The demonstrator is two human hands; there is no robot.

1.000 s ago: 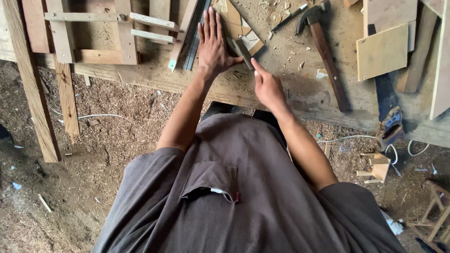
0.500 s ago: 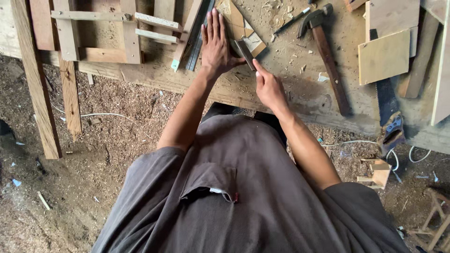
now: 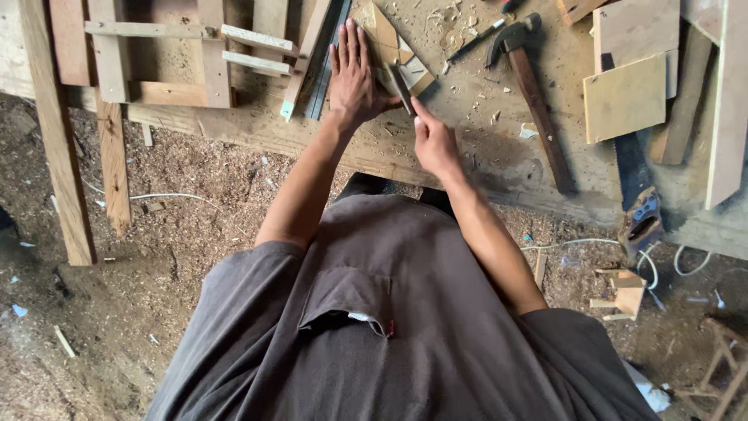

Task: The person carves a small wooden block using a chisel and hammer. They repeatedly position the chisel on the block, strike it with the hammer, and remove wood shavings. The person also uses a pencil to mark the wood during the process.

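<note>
My left hand (image 3: 354, 78) lies flat, fingers together and stretched out, pressing a small light wooden piece (image 3: 393, 43) against the workbench (image 3: 483, 148). My right hand (image 3: 432, 140) is closed around a slim dark-handled tool (image 3: 401, 86), a chisel or knife, whose tip rests on the wooden piece beside my left thumb. The piece shows cut triangular facets and is partly hidden under my left palm.
A hammer (image 3: 534, 86) and a pencil (image 3: 477, 40) lie right of my hands. Plywood squares (image 3: 627, 93) and a hand saw (image 3: 635, 191) sit further right. A slatted wooden frame (image 3: 179, 62) and a metal rail (image 3: 327, 54) lie left. Sawdust covers the floor (image 3: 117, 312).
The view has shifted slightly; my hands keep nearly the same pose, the right hand with the tool staying at the wooden piece.
</note>
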